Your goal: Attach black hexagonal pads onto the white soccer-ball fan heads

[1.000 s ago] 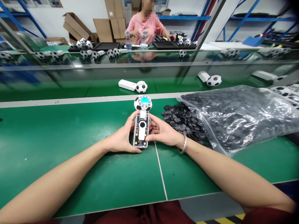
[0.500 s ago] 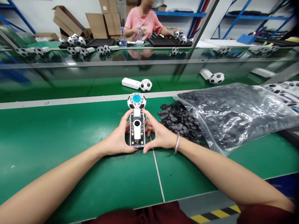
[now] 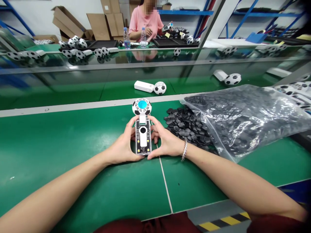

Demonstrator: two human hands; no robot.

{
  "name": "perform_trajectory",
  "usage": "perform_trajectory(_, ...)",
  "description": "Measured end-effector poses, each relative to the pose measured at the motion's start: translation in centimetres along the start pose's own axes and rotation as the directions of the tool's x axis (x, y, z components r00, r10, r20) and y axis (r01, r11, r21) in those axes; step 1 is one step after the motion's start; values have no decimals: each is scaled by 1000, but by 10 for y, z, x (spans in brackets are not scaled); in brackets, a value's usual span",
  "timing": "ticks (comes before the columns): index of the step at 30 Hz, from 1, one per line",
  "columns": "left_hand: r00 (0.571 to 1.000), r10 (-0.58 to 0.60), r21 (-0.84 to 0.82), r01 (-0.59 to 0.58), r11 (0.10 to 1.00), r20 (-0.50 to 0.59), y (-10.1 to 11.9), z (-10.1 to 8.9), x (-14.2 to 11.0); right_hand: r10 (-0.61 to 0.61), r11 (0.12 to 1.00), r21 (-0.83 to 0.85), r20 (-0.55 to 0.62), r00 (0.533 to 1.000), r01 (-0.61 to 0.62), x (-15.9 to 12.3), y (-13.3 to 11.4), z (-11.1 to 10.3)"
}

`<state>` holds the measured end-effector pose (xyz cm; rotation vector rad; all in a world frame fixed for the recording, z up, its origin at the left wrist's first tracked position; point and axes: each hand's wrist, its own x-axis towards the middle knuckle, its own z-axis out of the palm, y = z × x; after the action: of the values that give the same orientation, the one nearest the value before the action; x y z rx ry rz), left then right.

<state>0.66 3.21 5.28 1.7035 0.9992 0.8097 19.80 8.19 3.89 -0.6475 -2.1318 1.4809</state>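
Between my two hands stands a soccer-ball-headed device (image 3: 143,136), with a clear case over a black circuit board and a round head bearing a blue disc. My left hand (image 3: 123,142) grips its left side, fingers curled behind and thumb at the bottom edge. On the opposite side my right hand (image 3: 165,140) grips it the same way, a silver bracelet on the wrist. Some fingertips are hidden behind the device. To the right of my right hand lies a heap of small black plastic pieces (image 3: 187,124), spilling from a clear plastic bag (image 3: 247,119).
Beyond the green table's (image 3: 60,145) pale edge, a white-handled soccer-ball device (image 3: 150,87) and another such device (image 3: 228,77) lie on a green conveyor belt (image 3: 116,85). Across it, a person in a pink shirt (image 3: 145,22) works behind black trays (image 3: 170,42) and bottles (image 3: 126,38).
The devices on the belt have shifted right, while those on the far strip have shifted left. My hands keep hold of the device almost unmoved. The co-worker's hand has lifted a ball device.
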Motion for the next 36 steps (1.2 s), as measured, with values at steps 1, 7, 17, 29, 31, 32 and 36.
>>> perform_trajectory(1,1000,1,0,-1,1000,1,0,0,0,-3,1000,-1,-3,1000,3,0,0,0)
perform_trajectory(7,1000,-14,-16,14,1000,4,1,0,0,1,1000,5,-1,1000,-1,0,1,0)
perform_trajectory(17,1000,-6,-41,6,999,-7,-1,0,0,-18,1000,-4,1,1000,18,0,-1,-1)
perform_trajectory(29,1000,-12,-42,11,999,-25,0,1,0,1,1000,19,-22,1000,0,0,-2,1)
perform_trajectory(31,1000,-14,-36,13,999,-20,1,0,-1,-8,1000,12,-16,1000,8,0,-1,1)
perform_trajectory(32,1000,-14,-30,13,999,-11,1,0,-1,-14,1000,4,-15,1000,14,0,-1,1)
perform_trajectory(36,1000,0,-16,0,1000,-2,0,0,-1,-28,999,-29,-21,999,28,0,0,0)
